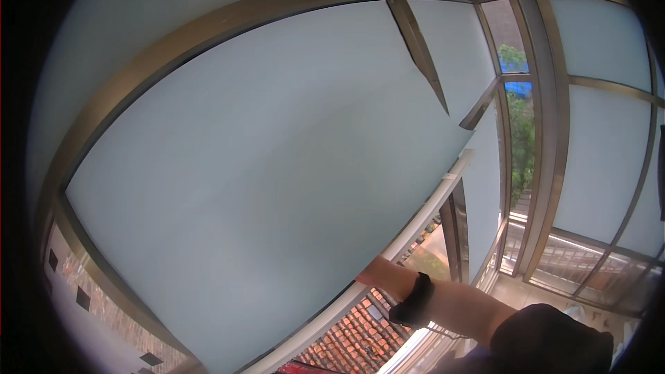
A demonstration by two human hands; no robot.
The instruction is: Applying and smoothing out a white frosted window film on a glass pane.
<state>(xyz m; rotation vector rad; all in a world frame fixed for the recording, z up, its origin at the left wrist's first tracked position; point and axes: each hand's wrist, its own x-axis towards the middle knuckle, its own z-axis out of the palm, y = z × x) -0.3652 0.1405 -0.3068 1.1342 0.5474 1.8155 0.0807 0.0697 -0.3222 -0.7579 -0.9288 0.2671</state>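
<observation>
A large pale grey-blue sheet (242, 166), which looks like a roller blind, fills the middle and left of the view. Along its slanting lower edge runs a white bottom bar (422, 217). My right arm reaches in from the lower right, with a black band (415, 303) round the wrist. At the bar, my right hand (376, 271) appears closed round it, covering a short stretch; the fingertips are hidden. My left hand is out of view.
Bronze-coloured window frames (547, 131) with frosted panes (606, 159) stand at the right. Below the bar, red roof tiles (360, 336) show outside, beside a pale railing (422, 350). A patterned strip (90, 284) lies at the lower left, past the curved frame.
</observation>
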